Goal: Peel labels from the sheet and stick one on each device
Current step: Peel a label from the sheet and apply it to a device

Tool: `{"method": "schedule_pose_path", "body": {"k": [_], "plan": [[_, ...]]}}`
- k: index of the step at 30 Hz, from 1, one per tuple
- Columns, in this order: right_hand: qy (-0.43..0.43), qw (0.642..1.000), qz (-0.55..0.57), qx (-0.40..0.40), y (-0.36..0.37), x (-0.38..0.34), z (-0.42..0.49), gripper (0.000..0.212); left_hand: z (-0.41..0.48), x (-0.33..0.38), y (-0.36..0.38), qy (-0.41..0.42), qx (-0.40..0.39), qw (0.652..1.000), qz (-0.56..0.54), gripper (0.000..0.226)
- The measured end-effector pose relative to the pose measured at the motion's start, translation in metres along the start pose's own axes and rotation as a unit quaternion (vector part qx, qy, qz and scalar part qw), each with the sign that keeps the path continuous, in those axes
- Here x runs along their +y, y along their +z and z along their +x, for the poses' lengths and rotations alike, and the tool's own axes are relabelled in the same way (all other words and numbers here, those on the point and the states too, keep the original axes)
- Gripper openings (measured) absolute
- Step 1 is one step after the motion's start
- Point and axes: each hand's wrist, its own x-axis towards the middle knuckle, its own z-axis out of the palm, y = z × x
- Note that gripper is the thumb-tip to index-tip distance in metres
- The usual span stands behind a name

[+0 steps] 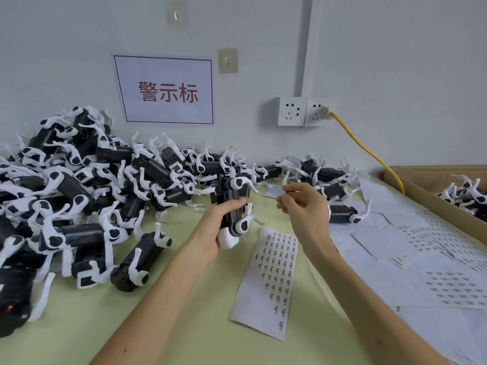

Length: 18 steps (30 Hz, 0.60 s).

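Observation:
My left hand (218,222) grips a black and white device (233,206) upright above the green table, thumb on its side. My right hand (303,204) hovers just to the right of the device, fingers curled; whether a small label sits between its fingertips cannot be told from the blur. A label sheet (271,280) with several rows of small dark labels lies on the table below both hands. A big pile of black and white devices (87,191) covers the left and back of the table.
Used label sheets (427,248) are spread on the right. A cardboard box (432,196) with more devices stands at the far right. A yellow cable (369,151) runs from the wall socket (305,111) down to the box. The wall is close behind.

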Motion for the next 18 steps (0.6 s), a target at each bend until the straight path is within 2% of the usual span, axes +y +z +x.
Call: {"method": "schedule_pose_path", "body": {"k": [2, 5, 8, 11, 14, 18], "plan": [[-0.019, 0.999, -0.028, -0.023, 0.0014, 0.0006, -0.0026, 0.032, 0.0018, 0.0022, -0.0059, 0.003, 0.004, 1.000, -0.024, 0.017], [-0.058, 0.994, -0.061, -0.069, 0.0045, 0.0004, -0.0073, 0.041, 0.0026, 0.0054, -0.0082, 0.011, -0.043, 0.996, -0.071, 0.017], [-0.103, 0.985, -0.090, -0.102, 0.0078, 0.0005, -0.0101, 0.037, 0.0002, 0.0048, -0.0028, 0.011, -0.084, 0.994, -0.063, 0.017], [-0.126, 0.980, -0.112, -0.107, 0.0095, 0.0016, -0.0105, 0.030, -0.0007, 0.0029, -0.0017, 0.006, -0.089, 0.995, -0.043, 0.021], [-0.124, 0.980, -0.118, -0.101, 0.0080, 0.0033, -0.0087, 0.031, 0.0013, 0.0023, -0.0023, 0.007, -0.084, 0.995, -0.047, 0.023], [-0.124, 0.979, -0.122, -0.105, 0.0072, 0.0042, -0.0084, 0.033, 0.0012, 0.0019, -0.0004, 0.017, -0.092, 0.996, -0.001, 0.022]]}}
